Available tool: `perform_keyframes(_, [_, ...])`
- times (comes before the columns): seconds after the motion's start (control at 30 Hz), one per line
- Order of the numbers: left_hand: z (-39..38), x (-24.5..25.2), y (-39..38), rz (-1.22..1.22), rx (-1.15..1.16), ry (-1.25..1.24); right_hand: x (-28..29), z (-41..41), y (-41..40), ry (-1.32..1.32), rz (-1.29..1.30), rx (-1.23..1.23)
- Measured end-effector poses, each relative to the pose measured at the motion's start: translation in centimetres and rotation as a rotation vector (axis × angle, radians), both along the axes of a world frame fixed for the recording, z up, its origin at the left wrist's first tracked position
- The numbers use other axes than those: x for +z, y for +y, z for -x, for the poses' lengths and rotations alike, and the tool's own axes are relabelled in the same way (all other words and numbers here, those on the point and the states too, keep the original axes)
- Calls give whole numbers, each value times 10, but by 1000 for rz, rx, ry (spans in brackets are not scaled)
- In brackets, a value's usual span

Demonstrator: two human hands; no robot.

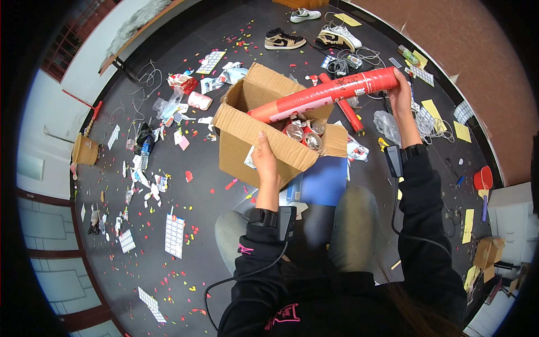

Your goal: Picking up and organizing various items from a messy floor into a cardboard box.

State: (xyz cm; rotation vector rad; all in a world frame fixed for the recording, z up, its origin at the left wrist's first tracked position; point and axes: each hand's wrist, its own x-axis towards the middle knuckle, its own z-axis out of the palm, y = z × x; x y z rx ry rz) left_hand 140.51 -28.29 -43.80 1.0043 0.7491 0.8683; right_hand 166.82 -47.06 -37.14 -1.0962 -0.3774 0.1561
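My left hand point(266, 162) grips the near side of an open cardboard box point(257, 156), its thumb on the flap. The box is tilted. Inside stand several red tubes with silvery round ends point(313, 140). My right hand point(401, 90) holds the far right end of a long red cardboard tube point(324, 93), which slants over the box; its lower left end reaches in behind the near flap, where it is hidden. A second, thinner red tube point(348, 114) lies on the floor behind the box. A blue folder or sheet point(324, 181) is under the box's right side, in front of my knees.
Confetti, paper scraps and white-and-blue sheets point(174, 236) litter the dark floor. Sneakers point(285, 40) and tangled grey cables point(347, 63) lie beyond the box. A plastic bag point(386, 126) is near my right forearm. A tan bucket point(85, 149) stands far left, a red dustpan or scoop point(483, 178) far right.
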Motion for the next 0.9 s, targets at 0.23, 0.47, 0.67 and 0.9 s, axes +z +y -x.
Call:
perform_keyframes(0.23, [-5,-7,-10,28,-68,-1,38,20,28,-268,39,-340])
perform_keyframes(0.47, [-9,-7,-20,53,-119,2,50,44,51,-610,236,-203])
perform_keyframes(0.67, [-6,-4,-22,100,-215,66,26,82,77,-650,472,49])
perform_keyframes(0.9, [-6,-15,-20,64,-145,-8,-13,108,89,-645,560,249])
